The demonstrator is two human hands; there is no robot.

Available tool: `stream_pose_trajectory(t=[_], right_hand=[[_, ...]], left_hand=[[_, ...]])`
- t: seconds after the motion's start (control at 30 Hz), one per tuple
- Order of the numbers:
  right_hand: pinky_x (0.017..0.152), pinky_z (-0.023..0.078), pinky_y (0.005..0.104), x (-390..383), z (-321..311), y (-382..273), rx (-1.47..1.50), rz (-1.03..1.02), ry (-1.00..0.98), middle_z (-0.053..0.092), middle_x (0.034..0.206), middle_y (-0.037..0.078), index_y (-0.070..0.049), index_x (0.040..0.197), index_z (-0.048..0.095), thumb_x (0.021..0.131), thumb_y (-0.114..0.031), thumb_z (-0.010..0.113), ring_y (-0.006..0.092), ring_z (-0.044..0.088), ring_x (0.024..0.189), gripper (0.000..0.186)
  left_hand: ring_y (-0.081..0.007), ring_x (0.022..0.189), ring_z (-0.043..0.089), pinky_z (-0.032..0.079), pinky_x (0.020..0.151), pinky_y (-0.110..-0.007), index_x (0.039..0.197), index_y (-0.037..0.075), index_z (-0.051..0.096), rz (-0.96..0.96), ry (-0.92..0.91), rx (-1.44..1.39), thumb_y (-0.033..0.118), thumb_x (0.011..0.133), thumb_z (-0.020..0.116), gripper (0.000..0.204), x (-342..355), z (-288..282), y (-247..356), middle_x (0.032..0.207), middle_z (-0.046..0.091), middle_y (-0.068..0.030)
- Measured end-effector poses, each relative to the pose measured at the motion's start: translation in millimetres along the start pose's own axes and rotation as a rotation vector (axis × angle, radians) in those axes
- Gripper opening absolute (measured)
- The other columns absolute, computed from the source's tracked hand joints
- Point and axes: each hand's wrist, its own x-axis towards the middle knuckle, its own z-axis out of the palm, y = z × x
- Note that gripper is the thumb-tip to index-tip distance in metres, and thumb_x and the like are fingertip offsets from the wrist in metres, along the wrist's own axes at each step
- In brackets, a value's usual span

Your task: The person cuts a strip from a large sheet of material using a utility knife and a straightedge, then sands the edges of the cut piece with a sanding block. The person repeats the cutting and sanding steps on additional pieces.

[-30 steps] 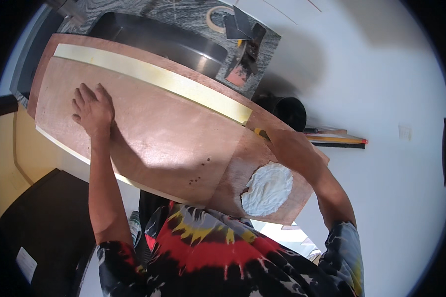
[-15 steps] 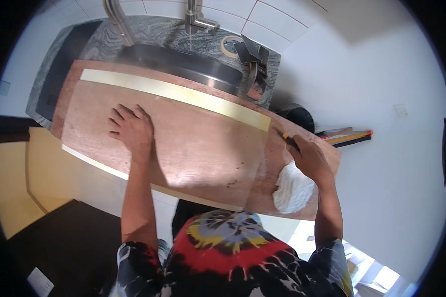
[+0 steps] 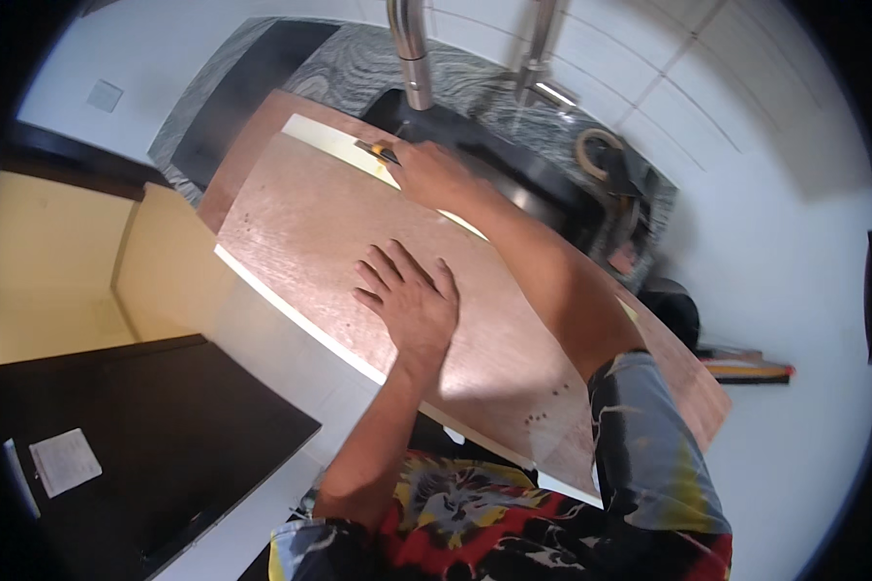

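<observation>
The left hand is lying on the sheet, fingers spread and apart from one another; beneath the sheet a larger board is showing past its edges. Farther off, the right hand is reaching across, its fingers closing round the knife, and the pale strip is running along the sheet's far side. Beyond, the board is spanning part of the counter and lying alongside the dark sink. The likeliest trouble, I judge, is the sheet or strip creeping if the left palm is bearing too lightly, or the blade skidding off the strip if the right wrist is twisting. The strip is lying well beyond the left fingers and partly under the right forearm; the knife is sitting in the right fingers, blade pointing left above the strip, whether touching I cannot tell.
</observation>
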Motion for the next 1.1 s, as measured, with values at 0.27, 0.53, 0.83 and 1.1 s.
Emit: stream_pose_trajectory(t=[0.27, 0.53, 0.83, 1.1], right_hand=[[0.094, 0.055, 0.0474, 134, 43, -45, -0.080, -0.075, -0.129, 0.070, 0.118, 0.022, 0.001, 0.125, 0.066, 0.097, -0.011, 0.048, 0.0368, 0.068, 0.112, 0.035], [0.095, 0.055, 0.0440, 197, 72, -53, -0.094, -0.072, -0.158, 0.071, 0.119, 0.023, 0.001, 0.117, 0.071, 0.087, -0.010, 0.061, 0.0350, 0.069, 0.112, 0.033], [0.091, 0.057, 0.0461, 215, 75, -58, -0.222, -0.161, -0.180, 0.071, 0.117, 0.024, 0.003, 0.115, 0.072, 0.085, -0.005, 0.057, 0.0368, 0.070, 0.110, 0.034], [0.085, 0.058, 0.0458, 209, 67, -76, -0.380, -0.130, -0.306, 0.071, 0.118, 0.022, 0.000, 0.117, 0.072, 0.080, -0.004, 0.063, 0.0368, 0.071, 0.108, 0.038]], left_hand=[[-0.0572, 0.150, 0.009, 0.006, 0.118, -0.071, 0.154, -0.008, 0.029, -0.065, -0.131, -0.051, 0.050, 0.098, 0.044, 0.082, 1, -15, 5, 0.161, 0.018, -0.0365], [-0.0567, 0.151, 0.003, 0.002, 0.116, -0.074, 0.155, -0.006, 0.031, -0.065, -0.145, -0.057, 0.052, 0.099, 0.042, 0.081, 5, -11, 4, 0.163, 0.016, -0.0347], [-0.0569, 0.151, 0.003, 0.002, 0.116, -0.074, 0.156, -0.006, 0.028, -0.066, -0.190, -0.084, 0.051, 0.100, 0.043, 0.081, 6, -12, 3, 0.163, 0.016, -0.0351], [-0.0550, 0.152, 0.004, 0.003, 0.117, -0.073, 0.157, -0.003, 0.028, -0.040, -0.147, -0.049, 0.052, 0.100, 0.042, 0.081, 1, -12, -1, 0.164, 0.017, -0.0324]])
